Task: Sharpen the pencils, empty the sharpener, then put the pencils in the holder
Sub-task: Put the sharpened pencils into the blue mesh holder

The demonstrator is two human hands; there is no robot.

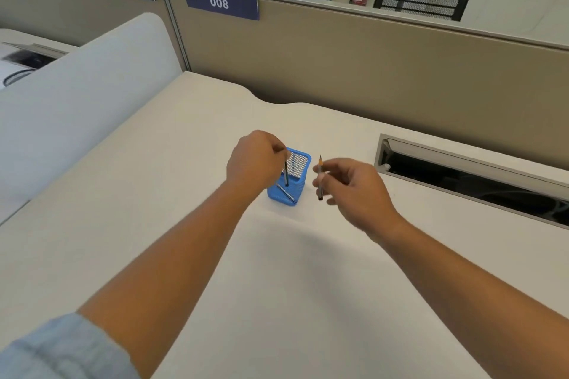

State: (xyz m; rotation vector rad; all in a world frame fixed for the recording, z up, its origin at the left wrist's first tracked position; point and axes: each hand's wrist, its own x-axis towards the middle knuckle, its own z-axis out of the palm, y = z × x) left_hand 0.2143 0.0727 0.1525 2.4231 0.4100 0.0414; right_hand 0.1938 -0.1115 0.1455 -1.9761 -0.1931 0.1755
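A blue mesh holder stands on the white desk near its middle. My left hand hovers over the holder's left rim, fingers closed on a dark pencil that points straight down into it. Another pencil lies slanted inside the holder. Just right of the holder, my right hand pinches a second dark pencil upright, sharpened tip up. No sharpener is in view.
An open cable tray slot is set into the desk at the right. Beige partition panels close off the back. A white curved divider stands along the left side.
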